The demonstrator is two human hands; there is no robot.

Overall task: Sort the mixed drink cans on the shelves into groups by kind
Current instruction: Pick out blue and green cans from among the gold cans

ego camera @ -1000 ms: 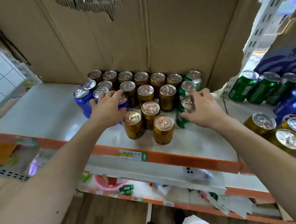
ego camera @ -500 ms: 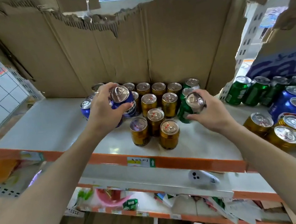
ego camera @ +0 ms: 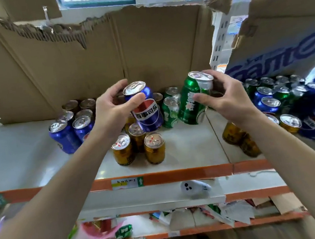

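Observation:
My left hand point(ego camera: 111, 112) grips a blue cola can point(ego camera: 148, 112) near its top and holds it tilted in the air above the shelf point(ego camera: 185, 151). My right hand point(ego camera: 226, 100) grips a green can point(ego camera: 192, 104) by its upper part, also lifted and tilted. Below them stand gold cans point(ego camera: 154, 147) in a cluster at the middle of the shelf. Blue cans point(ego camera: 65, 135) stand at the left of the cluster and green cans point(ego camera: 170, 111) at its right.
A torn cardboard sheet point(ego camera: 145, 48) backs the shelf. The neighbouring bay on the right holds mixed blue, green and gold cans point(ego camera: 287, 105) under a printed carton point(ego camera: 285, 47). A white controller point(ego camera: 196, 188) lies on the lower ledge, with litter on the shelf beneath.
Both hands closed on cans standing on the shelf and lifted them: the left raised the blue can, the right the green one. My view has tilted upward.

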